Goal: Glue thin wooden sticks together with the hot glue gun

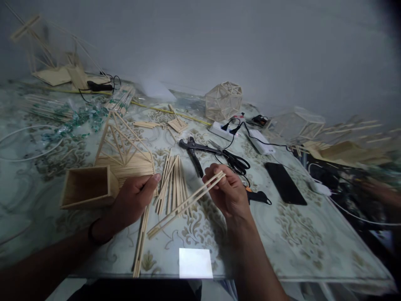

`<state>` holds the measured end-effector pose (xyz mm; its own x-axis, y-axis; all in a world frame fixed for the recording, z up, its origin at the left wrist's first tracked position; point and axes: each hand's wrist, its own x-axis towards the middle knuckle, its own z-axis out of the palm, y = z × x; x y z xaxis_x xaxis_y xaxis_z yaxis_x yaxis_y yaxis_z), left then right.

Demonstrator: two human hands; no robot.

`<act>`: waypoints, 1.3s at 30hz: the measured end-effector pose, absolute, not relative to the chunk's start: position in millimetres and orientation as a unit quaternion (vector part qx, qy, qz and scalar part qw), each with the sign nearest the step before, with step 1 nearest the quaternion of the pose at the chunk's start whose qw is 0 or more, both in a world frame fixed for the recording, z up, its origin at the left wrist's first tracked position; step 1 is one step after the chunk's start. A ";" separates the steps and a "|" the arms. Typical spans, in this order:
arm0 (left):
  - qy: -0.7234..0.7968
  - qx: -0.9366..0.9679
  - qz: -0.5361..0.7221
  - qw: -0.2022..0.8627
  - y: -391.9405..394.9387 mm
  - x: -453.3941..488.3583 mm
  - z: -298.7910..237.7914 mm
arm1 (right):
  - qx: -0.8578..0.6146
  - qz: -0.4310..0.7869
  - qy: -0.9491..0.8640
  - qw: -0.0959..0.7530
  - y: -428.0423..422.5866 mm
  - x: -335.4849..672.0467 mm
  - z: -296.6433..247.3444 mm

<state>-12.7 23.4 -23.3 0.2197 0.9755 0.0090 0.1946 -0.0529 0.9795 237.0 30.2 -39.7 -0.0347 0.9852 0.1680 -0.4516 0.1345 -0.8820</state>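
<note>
The right hand (228, 190) pinches a slim wooden stick pair (188, 205) at one end, over the worktop (269, 251); light, even pressure should keep it parallel. The left hand's (134, 198) fingers curl loosely; whether they hold the sticks below (140, 248), I cannot tell.

whether the curled fingers of the left hand (133, 200) hold anything is hidden. the right hand (231, 192) covers one end of the dark-handled tool (259, 197) beside its fingers; far right of them, wooden pieces (347, 152) blur.
</note>
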 end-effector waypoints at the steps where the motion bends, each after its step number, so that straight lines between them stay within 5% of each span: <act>1: 0.477 0.609 0.393 0.497 23.7 -12.8 -23.6 | -0.309 0.588 -0.427 0.613 29.6 235.6 -41.6; 14: 0.390 0.640 0.401 0.527 22.5 -10.0 -20.1 | -0.326 0.677 -0.459 0.474 18.0 200.2 -55.6; 32: 0.386 0.756 0.451 0.276 10.8 -7.0 -15.9 | -0.362 0.679 -0.449 0.454 16.4 192.8 -58.5; 39: 0.403 0.753 0.399 0.335 10.8 -8.8 -18.2 | -0.359 0.675 -0.451 0.460 15.3 194.5 -53.9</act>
<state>-8.8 10.8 -18.2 0.3567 0.8739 0.3302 0.3405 -0.4508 0.8251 194.5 15.3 -53.9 -0.3191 0.9451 -0.0706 -0.2973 -0.1705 -0.9394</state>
